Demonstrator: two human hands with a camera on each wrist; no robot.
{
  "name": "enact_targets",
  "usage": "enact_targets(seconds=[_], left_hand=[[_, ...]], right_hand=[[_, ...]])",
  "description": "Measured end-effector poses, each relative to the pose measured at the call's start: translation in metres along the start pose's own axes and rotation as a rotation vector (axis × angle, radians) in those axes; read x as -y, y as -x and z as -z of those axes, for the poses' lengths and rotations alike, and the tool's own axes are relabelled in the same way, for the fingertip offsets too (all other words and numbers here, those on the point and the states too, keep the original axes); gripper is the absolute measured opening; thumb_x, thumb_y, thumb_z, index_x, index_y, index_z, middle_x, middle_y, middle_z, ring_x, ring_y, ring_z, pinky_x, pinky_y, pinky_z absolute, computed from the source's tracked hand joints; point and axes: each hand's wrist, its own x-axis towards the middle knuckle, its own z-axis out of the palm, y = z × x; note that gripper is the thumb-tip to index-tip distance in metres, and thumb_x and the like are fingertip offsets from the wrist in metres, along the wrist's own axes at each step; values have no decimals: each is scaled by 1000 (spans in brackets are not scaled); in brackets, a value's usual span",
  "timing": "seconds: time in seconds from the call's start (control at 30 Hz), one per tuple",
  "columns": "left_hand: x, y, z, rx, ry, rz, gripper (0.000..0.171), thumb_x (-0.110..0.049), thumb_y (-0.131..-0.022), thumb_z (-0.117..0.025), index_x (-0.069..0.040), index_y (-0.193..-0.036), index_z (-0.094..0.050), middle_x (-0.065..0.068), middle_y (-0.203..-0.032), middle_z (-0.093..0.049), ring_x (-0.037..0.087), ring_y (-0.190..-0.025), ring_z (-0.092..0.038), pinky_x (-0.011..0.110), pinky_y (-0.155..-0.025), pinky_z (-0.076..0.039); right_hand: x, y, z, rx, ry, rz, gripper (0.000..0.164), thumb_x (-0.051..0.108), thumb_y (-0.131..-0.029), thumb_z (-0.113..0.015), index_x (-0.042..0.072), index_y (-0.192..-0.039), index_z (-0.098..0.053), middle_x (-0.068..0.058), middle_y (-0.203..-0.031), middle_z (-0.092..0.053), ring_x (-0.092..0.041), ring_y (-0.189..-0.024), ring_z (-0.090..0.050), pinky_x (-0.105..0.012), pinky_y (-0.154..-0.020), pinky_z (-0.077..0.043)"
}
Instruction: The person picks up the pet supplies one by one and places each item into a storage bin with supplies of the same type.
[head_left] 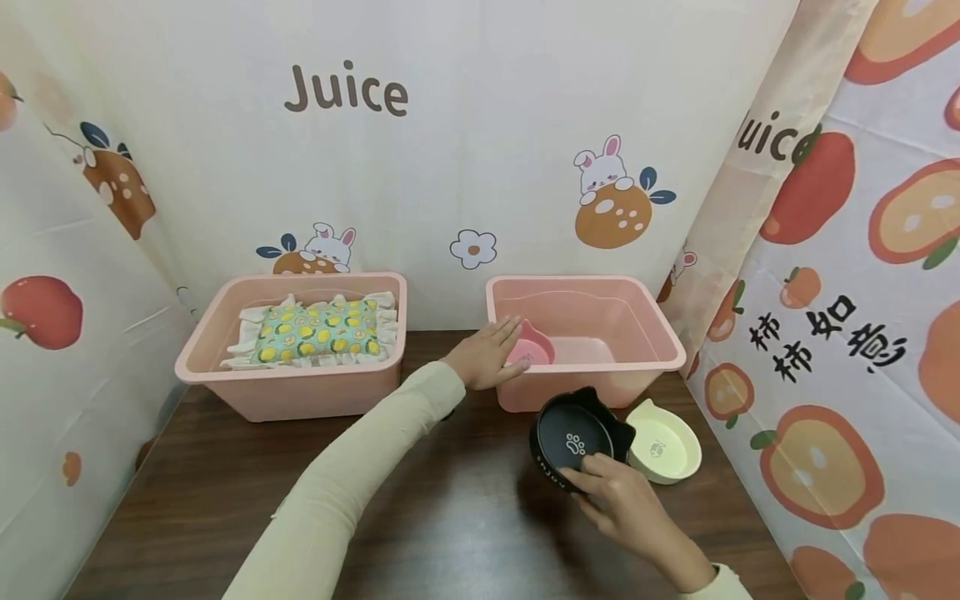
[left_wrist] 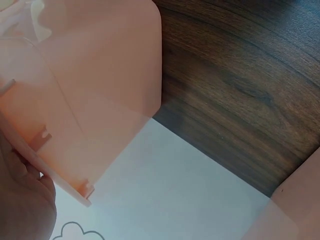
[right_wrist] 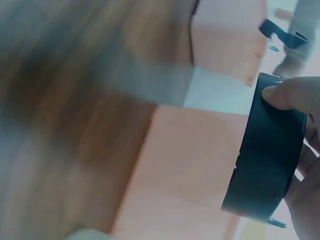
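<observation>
My right hand (head_left: 618, 500) grips the near edge of a black cat-eared bowl (head_left: 562, 429) with a paw print inside, tilted above the table in front of the right pink bin (head_left: 585, 390). The thumb presses the bowl's side in the right wrist view. My left hand (head_left: 486, 352) lies with straight fingers at that bin's left rim, seen at the left edge of the left wrist view. Inside the bin, beside this hand, sits a pink cat-eared bowl (head_left: 536, 342), partly hidden. A pale yellow cat-eared bowl (head_left: 671, 442) rests on the table, right of the black one.
On the left stands another pink bin (head_left: 300, 398), holding a lemon-print cushion (head_left: 318, 329) with white ruffles. Both bins are on a dark wooden table (head_left: 442, 517) against a printed curtain (head_left: 450, 167). More fruit-print cloth (head_left: 825, 375) hangs along the right side.
</observation>
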Motion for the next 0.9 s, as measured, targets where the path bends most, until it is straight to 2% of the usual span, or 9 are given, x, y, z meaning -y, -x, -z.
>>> enact_targets(seconds=[0.2,0.37,0.47,0.57,0.7,0.9], left_hand=[[1,-2,-4,12,-4,4,75,-53,-101,-29,-4,-154,-9,7,-162,-2,23,-148,-3,34,-119,-8],[4,-4,-7,-1,-13,1,75,-55,-100,-24,-5,-154,-7,7,-162,-2,24,-148,-5,34,-119,-9],[4,-4,-7,5,-17,6,77,-58,-100,-21,-6,-154,-6,6,-162,-2,23,-148,-4,34,-119,-9],[3,-4,-5,11,-11,9,77,-58,-99,-23,-6,-154,-7,6,-162,-2,23,-148,-4,33,-119,-8],[2,-4,-4,10,-1,6,75,-53,-100,-29,-5,-154,-8,7,-162,-3,23,-148,-4,34,-119,-9],[1,-3,-2,15,-18,0,75,-54,-101,-27,-4,-153,-9,8,-161,-3,24,-148,-6,34,-119,-9]], right_hand=[[-12,-18,24,-1,10,-7,43,0,-63,-75,14,-104,-75,12,-73,-44,-3,-67,-36,-14,-55,-32],[-27,-34,36,-13,28,-22,22,12,-83,-66,12,-103,-75,9,-73,-46,-4,-67,-38,-17,-55,-33],[-36,-43,42,-18,39,-13,21,15,-88,-61,11,-104,-75,8,-73,-46,-4,-67,-37,-18,-56,-33],[-43,-52,47,-26,46,-12,23,10,-82,-68,11,-104,-75,7,-72,-46,-5,-67,-37,-18,-56,-32],[-55,-66,50,-56,66,-7,36,0,-68,-77,10,-103,-75,7,-71,-45,-5,-65,-37,-16,-54,-30],[-82,-84,49,-54,19,-29,35,-1,-69,-78,4,-104,-75,5,-70,-46,-6,-63,-36,-16,-55,-29]])
